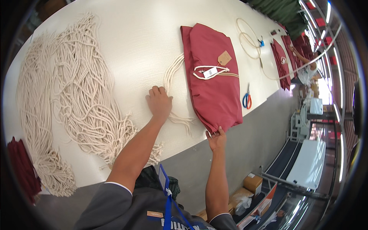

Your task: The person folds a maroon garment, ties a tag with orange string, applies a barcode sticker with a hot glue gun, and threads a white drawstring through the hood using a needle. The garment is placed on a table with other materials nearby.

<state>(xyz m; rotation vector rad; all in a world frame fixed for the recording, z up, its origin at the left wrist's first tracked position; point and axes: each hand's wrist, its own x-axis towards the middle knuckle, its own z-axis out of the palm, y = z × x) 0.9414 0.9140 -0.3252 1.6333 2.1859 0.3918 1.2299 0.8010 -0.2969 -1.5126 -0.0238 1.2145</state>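
Folded dark red fabric bags (214, 92) lie stacked on the white table in front of me. The top one has a cream drawstring (200, 73), a brown card tag (224, 58) and a white label (210, 73). My right hand (217, 139) pinches the near edge of the red fabric, thumb and fingers at its lower corner. To its left, my left hand (159, 102) is closed over a small bunch of cream cords (175, 69). These cords run from beside the stack, beneath that hand, to loose ends nearer me.
Two large heaps of cream cords (84, 73) cover the table's left side. Scissors (247, 100) with blue and orange handles lie right of the bags. A coiled hose (247, 38) with a blue fitting lies farther off. Another person (306, 71) handles red fabric at the far right.
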